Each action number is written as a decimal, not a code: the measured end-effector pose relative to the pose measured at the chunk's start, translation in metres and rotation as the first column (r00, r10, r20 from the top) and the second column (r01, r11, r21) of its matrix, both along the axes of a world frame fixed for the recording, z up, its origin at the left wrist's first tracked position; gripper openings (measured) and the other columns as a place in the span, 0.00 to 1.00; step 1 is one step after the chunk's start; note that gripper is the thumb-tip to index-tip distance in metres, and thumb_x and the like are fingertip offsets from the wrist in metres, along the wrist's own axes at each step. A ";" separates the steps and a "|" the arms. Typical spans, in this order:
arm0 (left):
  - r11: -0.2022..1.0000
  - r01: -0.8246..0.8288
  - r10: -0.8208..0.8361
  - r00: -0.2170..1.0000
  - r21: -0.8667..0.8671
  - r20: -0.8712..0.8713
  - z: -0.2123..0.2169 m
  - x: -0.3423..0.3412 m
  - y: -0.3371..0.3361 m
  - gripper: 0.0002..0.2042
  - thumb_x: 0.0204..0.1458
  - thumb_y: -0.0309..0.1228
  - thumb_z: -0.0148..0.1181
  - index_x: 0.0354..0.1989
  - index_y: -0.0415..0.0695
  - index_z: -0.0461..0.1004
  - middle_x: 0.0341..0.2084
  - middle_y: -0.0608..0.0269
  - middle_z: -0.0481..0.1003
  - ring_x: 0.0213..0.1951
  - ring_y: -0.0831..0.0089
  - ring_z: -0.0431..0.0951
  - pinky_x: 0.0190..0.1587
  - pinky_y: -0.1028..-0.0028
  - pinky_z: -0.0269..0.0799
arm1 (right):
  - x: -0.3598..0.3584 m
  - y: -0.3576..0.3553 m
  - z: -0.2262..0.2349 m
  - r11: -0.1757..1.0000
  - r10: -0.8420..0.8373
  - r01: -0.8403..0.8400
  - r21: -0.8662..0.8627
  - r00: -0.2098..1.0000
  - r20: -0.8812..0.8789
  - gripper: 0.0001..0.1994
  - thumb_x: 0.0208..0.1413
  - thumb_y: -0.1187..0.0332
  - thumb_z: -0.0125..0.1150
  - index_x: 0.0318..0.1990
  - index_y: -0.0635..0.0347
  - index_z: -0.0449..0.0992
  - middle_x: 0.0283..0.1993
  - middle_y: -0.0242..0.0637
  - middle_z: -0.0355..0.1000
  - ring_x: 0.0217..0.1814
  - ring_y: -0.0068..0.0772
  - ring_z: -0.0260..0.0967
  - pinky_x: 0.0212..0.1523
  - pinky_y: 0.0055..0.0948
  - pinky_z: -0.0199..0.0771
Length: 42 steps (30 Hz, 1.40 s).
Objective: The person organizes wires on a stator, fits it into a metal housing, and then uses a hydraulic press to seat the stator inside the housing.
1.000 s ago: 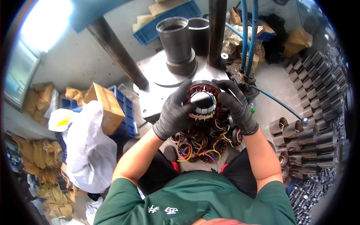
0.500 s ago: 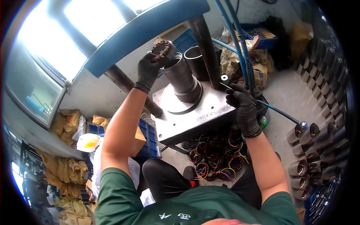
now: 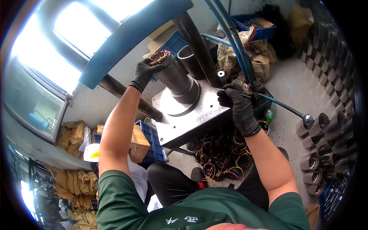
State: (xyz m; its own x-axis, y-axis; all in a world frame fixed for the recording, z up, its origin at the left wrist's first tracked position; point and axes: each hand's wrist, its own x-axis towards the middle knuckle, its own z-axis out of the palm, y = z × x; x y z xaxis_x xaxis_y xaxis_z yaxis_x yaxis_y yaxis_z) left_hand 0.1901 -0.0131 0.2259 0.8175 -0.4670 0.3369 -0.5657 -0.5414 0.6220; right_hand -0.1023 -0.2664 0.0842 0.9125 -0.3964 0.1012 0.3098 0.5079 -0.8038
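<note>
The gloved left hand [image 3: 145, 73] is pinching the wound stator [image 3: 159, 58] squarely atop the upright steel cylinder [image 3: 177, 78], its bore lining up with the cylinder's vertical axis, while the right hand [image 3: 237, 100] is curling shut around the lever [image 3: 285, 108] beside the press plate [image 3: 191, 119]

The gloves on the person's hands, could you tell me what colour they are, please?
Black, on both the left hand and the right hand; the head view shows them clearly.

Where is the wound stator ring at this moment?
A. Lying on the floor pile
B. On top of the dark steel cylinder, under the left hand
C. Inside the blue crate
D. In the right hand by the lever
B: the left hand holds the stator ring atop the steel cylinder, while the right hand is at the lever.
</note>
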 end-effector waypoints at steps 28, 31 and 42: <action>1.000 -0.014 0.013 0.973 0.000 0.232 -0.019 0.001 -0.017 0.23 0.42 0.45 0.80 0.40 0.38 0.85 0.33 0.51 0.86 0.37 0.61 0.86 0.45 0.66 0.80 | 0.008 -0.012 -0.012 0.991 -0.066 0.066 -0.117 0.998 0.006 0.13 0.69 0.62 0.59 0.53 0.59 0.80 0.44 0.34 0.82 0.42 0.24 0.79 0.47 0.28 0.80; 1.000 0.021 -0.019 0.968 -0.006 0.250 -0.028 0.003 -0.011 0.23 0.44 0.45 0.78 0.40 0.38 0.85 0.33 0.51 0.86 0.37 0.60 0.87 0.44 0.65 0.80 | 0.016 -0.026 -0.027 0.989 -0.065 0.068 -0.129 0.998 0.028 0.14 0.70 0.62 0.59 0.56 0.58 0.80 0.47 0.34 0.82 0.44 0.23 0.78 0.49 0.29 0.78; 0.998 0.057 -0.061 0.972 0.021 0.226 -0.033 0.018 -0.001 0.30 0.48 0.39 0.79 0.58 0.38 0.76 0.49 0.51 0.83 0.50 0.66 0.83 0.56 0.68 0.77 | 0.059 -0.048 -0.072 0.724 -0.300 0.183 -0.665 0.952 -0.065 0.16 0.65 0.60 0.65 0.52 0.61 0.82 0.48 0.45 0.82 0.51 0.39 0.80 0.55 0.38 0.77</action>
State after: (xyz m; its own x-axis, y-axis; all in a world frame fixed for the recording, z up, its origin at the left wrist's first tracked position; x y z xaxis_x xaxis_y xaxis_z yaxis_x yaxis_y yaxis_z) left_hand 0.2077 -0.0138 0.1933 0.6914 -0.5181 0.5034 -0.7223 -0.5105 0.4666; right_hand -0.0434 -0.3141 0.0120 0.8209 -0.4980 0.2796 0.1893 -0.2245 -0.9559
